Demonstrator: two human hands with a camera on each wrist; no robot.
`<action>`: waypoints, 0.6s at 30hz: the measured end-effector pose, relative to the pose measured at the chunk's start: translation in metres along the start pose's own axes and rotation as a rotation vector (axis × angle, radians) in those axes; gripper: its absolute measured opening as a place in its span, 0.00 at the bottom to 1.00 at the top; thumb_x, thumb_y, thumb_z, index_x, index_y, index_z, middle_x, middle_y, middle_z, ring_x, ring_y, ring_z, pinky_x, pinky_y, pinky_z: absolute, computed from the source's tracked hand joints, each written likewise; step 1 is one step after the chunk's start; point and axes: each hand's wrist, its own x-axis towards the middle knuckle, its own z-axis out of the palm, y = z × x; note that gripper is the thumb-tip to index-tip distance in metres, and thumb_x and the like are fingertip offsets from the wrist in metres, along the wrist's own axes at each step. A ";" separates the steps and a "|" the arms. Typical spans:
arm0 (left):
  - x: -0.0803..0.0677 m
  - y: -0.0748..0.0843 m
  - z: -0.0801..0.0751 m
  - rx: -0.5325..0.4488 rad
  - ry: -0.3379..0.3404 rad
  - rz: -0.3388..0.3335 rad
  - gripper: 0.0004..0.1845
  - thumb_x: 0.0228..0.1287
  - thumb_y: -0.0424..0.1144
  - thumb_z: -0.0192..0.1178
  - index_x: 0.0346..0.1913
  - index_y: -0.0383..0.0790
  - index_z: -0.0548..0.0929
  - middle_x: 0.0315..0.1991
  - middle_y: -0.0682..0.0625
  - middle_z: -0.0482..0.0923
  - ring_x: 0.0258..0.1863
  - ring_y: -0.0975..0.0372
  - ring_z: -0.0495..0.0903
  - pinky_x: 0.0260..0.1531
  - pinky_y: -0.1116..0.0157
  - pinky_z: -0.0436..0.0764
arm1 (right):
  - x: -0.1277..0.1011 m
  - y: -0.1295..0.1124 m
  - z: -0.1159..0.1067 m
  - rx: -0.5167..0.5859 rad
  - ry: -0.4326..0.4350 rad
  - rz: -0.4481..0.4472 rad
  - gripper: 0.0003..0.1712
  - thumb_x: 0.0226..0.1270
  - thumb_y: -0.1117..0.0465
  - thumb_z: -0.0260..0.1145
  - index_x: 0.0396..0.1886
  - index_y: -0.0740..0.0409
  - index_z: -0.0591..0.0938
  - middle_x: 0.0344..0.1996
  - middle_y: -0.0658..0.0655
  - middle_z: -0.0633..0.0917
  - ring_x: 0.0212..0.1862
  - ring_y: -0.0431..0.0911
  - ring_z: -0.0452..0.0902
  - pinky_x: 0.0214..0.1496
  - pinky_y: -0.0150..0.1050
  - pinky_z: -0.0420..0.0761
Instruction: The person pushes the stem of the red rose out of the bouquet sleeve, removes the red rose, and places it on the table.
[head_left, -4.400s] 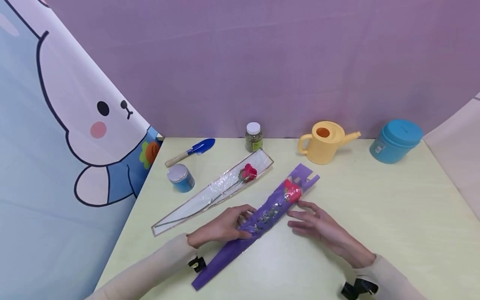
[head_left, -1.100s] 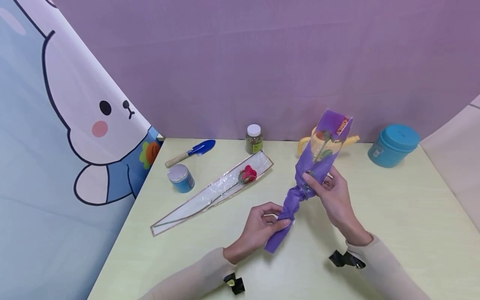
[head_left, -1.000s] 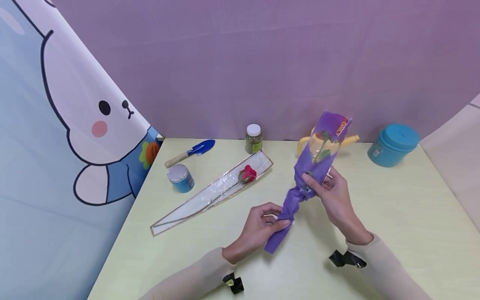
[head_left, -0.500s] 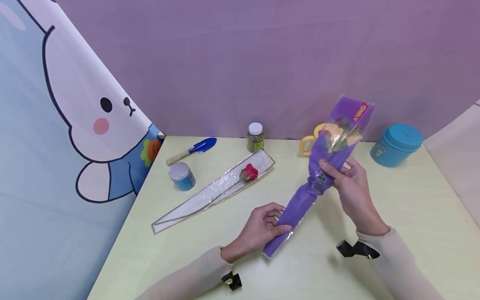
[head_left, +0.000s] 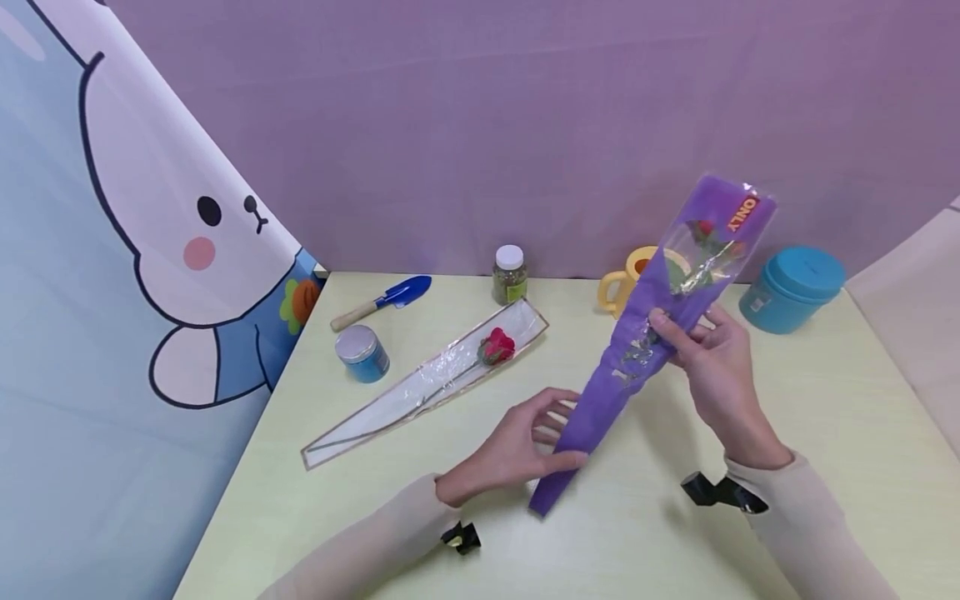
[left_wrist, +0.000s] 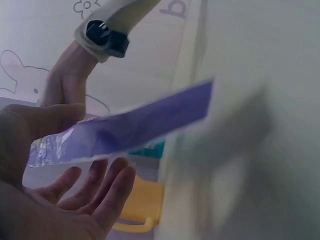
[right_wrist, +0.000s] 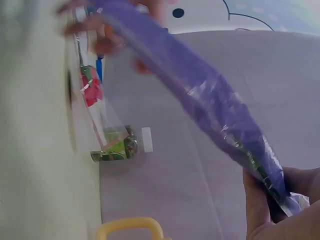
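A purple flower sleeve (head_left: 600,408) with a red rose (head_left: 705,229) inside is held tilted above the table, its wide top up and to the right. My right hand (head_left: 708,358) grips its middle from the right side. My left hand (head_left: 517,446) is by the narrow lower end, thumb against the sleeve and fingers spread. In the left wrist view the sleeve (left_wrist: 140,125) passes between the thumb and the straight fingers (left_wrist: 105,190), with a gap under it. The right wrist view shows the sleeve (right_wrist: 200,90) running away from my right hand (right_wrist: 280,210).
A clear sleeve (head_left: 420,387) holding a second red rose (head_left: 497,346) lies on the pale yellow table (head_left: 825,417). Behind it are a blue trowel (head_left: 386,300), a small blue tin (head_left: 362,354), a white-lidded jar (head_left: 510,273), a yellow watering can (head_left: 622,287) and a blue tub (head_left: 795,287).
My right hand has raised the sleeve's top up and to the right. The twisted, crumpled middle has straightened out. My left hand's fingers have loosened from the lower end.
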 end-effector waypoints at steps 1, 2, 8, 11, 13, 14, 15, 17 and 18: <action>0.003 0.003 -0.002 -0.001 0.010 0.013 0.34 0.63 0.41 0.74 0.71 0.50 0.73 0.58 0.46 0.83 0.48 0.68 0.85 0.49 0.70 0.86 | 0.000 0.001 0.001 -0.002 -0.005 -0.003 0.26 0.70 0.64 0.72 0.66 0.54 0.77 0.41 0.47 0.94 0.42 0.39 0.92 0.45 0.34 0.89; 0.006 0.006 -0.003 -0.015 0.024 0.025 0.34 0.64 0.42 0.74 0.71 0.51 0.73 0.59 0.46 0.82 0.50 0.67 0.85 0.50 0.69 0.86 | -0.001 0.002 0.002 -0.004 -0.008 -0.003 0.26 0.70 0.64 0.72 0.66 0.54 0.78 0.40 0.47 0.94 0.42 0.39 0.92 0.45 0.33 0.89; 0.025 0.016 -0.002 -0.101 0.093 0.053 0.28 0.67 0.41 0.70 0.68 0.49 0.76 0.57 0.43 0.85 0.46 0.69 0.86 0.45 0.69 0.87 | -0.003 0.012 0.006 -0.048 0.003 0.007 0.22 0.70 0.64 0.72 0.61 0.52 0.79 0.37 0.45 0.94 0.41 0.38 0.92 0.44 0.32 0.89; 0.031 0.016 0.002 -0.128 0.105 0.046 0.26 0.66 0.38 0.71 0.66 0.45 0.78 0.54 0.40 0.87 0.40 0.72 0.85 0.38 0.71 0.86 | -0.003 0.016 0.008 -0.047 0.007 0.004 0.22 0.70 0.64 0.72 0.61 0.52 0.80 0.36 0.45 0.94 0.40 0.38 0.92 0.43 0.33 0.89; 0.033 0.015 0.005 -0.140 0.113 0.048 0.26 0.65 0.36 0.72 0.65 0.41 0.78 0.52 0.37 0.87 0.36 0.73 0.85 0.37 0.71 0.85 | -0.004 0.018 0.008 -0.043 0.004 0.005 0.22 0.70 0.65 0.72 0.62 0.53 0.79 0.37 0.45 0.94 0.40 0.38 0.92 0.43 0.33 0.89; 0.034 0.015 0.006 -0.147 0.117 0.048 0.26 0.65 0.35 0.72 0.64 0.40 0.78 0.51 0.36 0.88 0.35 0.73 0.84 0.36 0.71 0.85 | -0.004 0.019 0.008 -0.050 0.002 0.008 0.23 0.70 0.64 0.72 0.62 0.53 0.79 0.37 0.45 0.94 0.40 0.38 0.92 0.44 0.33 0.89; 0.035 0.015 0.007 -0.153 0.121 0.047 0.25 0.65 0.34 0.72 0.64 0.39 0.78 0.51 0.35 0.88 0.34 0.73 0.85 0.36 0.71 0.85 | -0.004 0.019 0.008 -0.058 0.001 0.012 0.23 0.69 0.64 0.72 0.62 0.53 0.79 0.37 0.45 0.94 0.41 0.38 0.92 0.44 0.33 0.89; 0.035 0.014 0.008 -0.162 0.127 0.047 0.25 0.64 0.33 0.72 0.63 0.37 0.79 0.50 0.32 0.88 0.32 0.72 0.85 0.38 0.70 0.85 | -0.004 0.019 0.007 -0.078 -0.005 0.017 0.23 0.69 0.63 0.73 0.62 0.53 0.79 0.38 0.45 0.94 0.41 0.38 0.92 0.44 0.33 0.89; 0.036 0.014 0.009 -0.165 0.129 0.046 0.25 0.64 0.32 0.72 0.62 0.36 0.79 0.49 0.32 0.88 0.32 0.72 0.85 0.38 0.70 0.85 | -0.005 0.020 0.007 -0.091 -0.006 0.018 0.23 0.69 0.63 0.73 0.62 0.53 0.79 0.39 0.44 0.94 0.42 0.38 0.92 0.45 0.33 0.89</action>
